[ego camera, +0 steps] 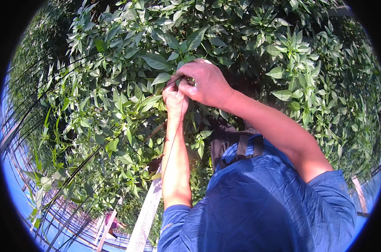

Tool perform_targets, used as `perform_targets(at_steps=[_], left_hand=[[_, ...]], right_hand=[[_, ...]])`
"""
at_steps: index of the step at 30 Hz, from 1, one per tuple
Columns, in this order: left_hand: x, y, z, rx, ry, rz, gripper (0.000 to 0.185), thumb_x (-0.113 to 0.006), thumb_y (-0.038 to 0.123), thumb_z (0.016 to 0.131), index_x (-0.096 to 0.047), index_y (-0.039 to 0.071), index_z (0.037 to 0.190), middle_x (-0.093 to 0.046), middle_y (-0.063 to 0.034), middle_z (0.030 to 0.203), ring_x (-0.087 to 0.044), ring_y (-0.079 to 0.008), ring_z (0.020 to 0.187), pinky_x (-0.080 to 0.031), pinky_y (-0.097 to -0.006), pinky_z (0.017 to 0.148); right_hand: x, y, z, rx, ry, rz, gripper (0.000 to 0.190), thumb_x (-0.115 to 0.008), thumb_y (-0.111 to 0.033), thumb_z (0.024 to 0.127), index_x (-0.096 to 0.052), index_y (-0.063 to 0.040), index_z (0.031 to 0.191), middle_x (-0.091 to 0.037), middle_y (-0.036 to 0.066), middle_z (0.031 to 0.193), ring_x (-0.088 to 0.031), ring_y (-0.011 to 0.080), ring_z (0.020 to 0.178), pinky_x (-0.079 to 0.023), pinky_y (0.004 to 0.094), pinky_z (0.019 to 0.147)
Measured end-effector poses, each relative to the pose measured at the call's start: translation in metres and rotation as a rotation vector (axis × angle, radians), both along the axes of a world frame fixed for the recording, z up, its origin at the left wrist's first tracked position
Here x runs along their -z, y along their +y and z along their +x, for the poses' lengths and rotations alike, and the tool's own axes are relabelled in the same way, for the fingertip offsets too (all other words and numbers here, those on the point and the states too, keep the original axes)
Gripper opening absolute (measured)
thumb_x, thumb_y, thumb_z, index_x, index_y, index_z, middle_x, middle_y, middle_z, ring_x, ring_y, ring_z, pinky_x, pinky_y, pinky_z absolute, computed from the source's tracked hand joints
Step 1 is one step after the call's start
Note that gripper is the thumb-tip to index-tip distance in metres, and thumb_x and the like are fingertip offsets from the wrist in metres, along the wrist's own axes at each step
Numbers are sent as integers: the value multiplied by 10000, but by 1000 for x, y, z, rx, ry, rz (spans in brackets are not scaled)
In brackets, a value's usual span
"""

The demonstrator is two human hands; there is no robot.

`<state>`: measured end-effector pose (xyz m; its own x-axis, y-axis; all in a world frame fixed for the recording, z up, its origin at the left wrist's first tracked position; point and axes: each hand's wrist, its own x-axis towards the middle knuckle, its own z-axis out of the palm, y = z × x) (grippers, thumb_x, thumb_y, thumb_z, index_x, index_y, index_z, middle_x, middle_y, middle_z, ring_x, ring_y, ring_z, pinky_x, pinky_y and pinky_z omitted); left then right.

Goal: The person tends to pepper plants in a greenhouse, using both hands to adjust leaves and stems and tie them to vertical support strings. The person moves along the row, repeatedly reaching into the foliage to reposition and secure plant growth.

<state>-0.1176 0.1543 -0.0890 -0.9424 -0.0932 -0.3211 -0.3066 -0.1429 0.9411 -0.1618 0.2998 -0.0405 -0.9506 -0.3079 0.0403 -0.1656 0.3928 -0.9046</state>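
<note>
In the head view my left hand (176, 99) and my right hand (206, 82) meet at a leafy pepper-like plant (157, 62). The fingertips of both hands touch or nearly touch, and the right thumb and forefinger curl into a ring. Broad green leaves stand just above and left of the fingers. A thin dark line, a string or a wire, seems to run to the fingertips; its end is hidden. Whether either hand pinches a stem or the line cannot be made out.
Dense foliage (291, 56) surrounds both hands. A pale post (146, 214) rises beside my left forearm. Dark strings or wires (74, 171) cross the left side. A person in a pink top (112, 222) is far off at the lower left, near thinner posts.
</note>
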Motion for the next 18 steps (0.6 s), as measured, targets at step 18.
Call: perform_targets(at_steps=[18], left_hand=[[-2, 30, 26, 99, 86, -675, 331, -543, 161, 1035, -555, -45, 1294, -717, -170, 1020, -700, -222, 924, -536, -327, 856]], right_hand=[[141, 30, 12, 326, -576, -168, 232, -641, -169, 914, -725, -6, 1057, -739, 153, 949, -700, 244, 854, -553, 342, 803]])
